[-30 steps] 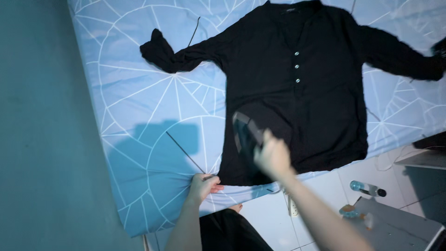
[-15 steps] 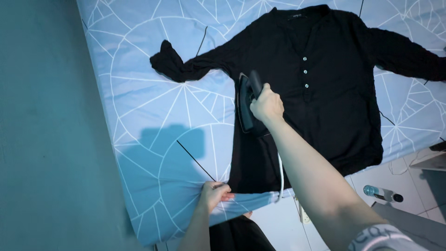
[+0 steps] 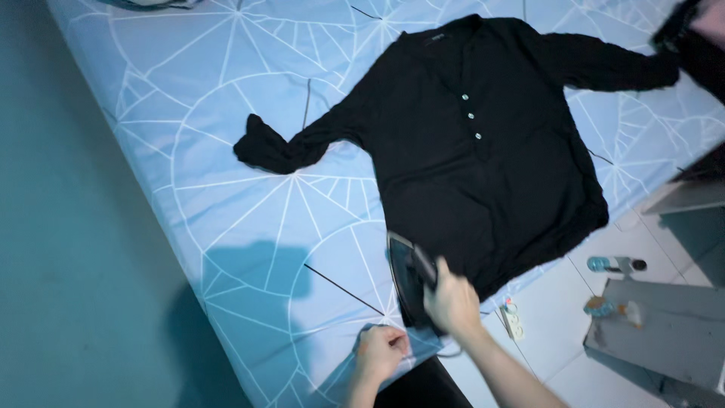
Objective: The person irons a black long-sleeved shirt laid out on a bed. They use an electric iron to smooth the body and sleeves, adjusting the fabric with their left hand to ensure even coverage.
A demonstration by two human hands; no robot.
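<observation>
We gripped the iron (image 3: 411,283) in our right hand (image 3: 453,302) at the shirt (image 3: 483,166) hem — shirt stretching away — left hand (image 3: 383,351) pinching the sheet (image 3: 249,227) nearby.

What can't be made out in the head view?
- Iron soleplate: face down, handle under right hand.
- What the left hand pinches: fingers cover it.
- Shirt right cuff: blurred at the frame's corner.
- Floor bottle: too small.

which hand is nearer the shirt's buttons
Right. The right hand grips the iron at the shirt hem below the buttons; the left hand pinches the sheet edge, farther off.
</observation>
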